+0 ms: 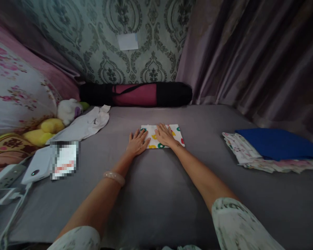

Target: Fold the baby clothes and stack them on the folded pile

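Note:
A small folded white cloth (153,143) with colourful printed shapes lies flat in the middle of the grey bed sheet (156,194). My left hand (137,142) rests at its left edge, fingers spread, partly on the cloth and partly on the sheet. Flat on the cloth's upper middle is my right hand (165,135), its fingers stretched forward. Neither hand grips anything. Part of the cloth's print is hidden under the hands.
Folded cloths with a blue piece (281,143) on top lie at right. On the left are a pale garment (83,125), plush toys (67,111), a white power bank (38,165), a power strip (6,177) and cables. A black-and-maroon roll bag (135,94) lies along the wall.

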Demonstrator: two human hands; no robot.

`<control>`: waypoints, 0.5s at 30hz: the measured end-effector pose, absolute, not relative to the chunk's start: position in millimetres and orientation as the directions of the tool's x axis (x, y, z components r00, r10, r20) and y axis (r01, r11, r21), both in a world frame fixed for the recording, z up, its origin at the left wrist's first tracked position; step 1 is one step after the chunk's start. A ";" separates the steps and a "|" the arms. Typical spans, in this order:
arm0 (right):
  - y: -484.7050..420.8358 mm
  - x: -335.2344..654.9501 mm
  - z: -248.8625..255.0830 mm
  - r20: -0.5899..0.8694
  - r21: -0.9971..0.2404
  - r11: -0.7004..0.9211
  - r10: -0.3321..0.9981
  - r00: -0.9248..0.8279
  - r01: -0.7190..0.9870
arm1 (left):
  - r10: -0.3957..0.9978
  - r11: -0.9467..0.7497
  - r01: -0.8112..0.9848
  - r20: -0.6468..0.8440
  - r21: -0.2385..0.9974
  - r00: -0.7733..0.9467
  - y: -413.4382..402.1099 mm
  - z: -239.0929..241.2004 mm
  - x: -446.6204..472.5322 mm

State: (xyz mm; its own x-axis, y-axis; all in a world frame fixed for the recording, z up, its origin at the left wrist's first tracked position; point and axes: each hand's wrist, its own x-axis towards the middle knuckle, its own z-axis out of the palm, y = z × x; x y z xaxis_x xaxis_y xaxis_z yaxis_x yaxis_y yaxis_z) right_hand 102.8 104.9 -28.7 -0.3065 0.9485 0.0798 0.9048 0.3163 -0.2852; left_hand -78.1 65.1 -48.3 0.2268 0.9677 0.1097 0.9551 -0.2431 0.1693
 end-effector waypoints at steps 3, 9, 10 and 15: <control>105.0 118.3 -29.1 0.135 -0.241 0.275 0.959 -0.248 0.931 | 0.968 -0.241 0.958 0.110 0.154 0.226 65.2 -48.7 -77.8; 106.0 134.3 -41.9 0.061 -0.203 0.226 0.974 -0.218 0.953 | 0.971 -0.231 0.963 0.097 0.138 0.219 65.2 -48.1 -77.9; 106.4 134.1 -43.4 0.063 -0.203 0.223 0.975 -0.215 0.953 | 0.972 -0.229 0.964 0.093 0.139 0.217 65.0 -47.6 -77.8; 108.3 134.5 -39.9 0.023 -0.231 0.217 0.976 -0.217 0.949 | 0.975 -0.218 0.966 0.073 0.141 0.209 64.6 -45.9 -77.3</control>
State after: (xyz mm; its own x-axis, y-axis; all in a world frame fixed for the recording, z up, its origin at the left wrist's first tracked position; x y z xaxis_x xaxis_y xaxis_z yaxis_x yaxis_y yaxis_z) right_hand 134.5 108.3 -39.9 -0.2173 0.9758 0.0227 0.9486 0.2166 -0.2309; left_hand -77.3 64.6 -45.9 0.2092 0.9752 0.0727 0.9658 -0.2177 0.1410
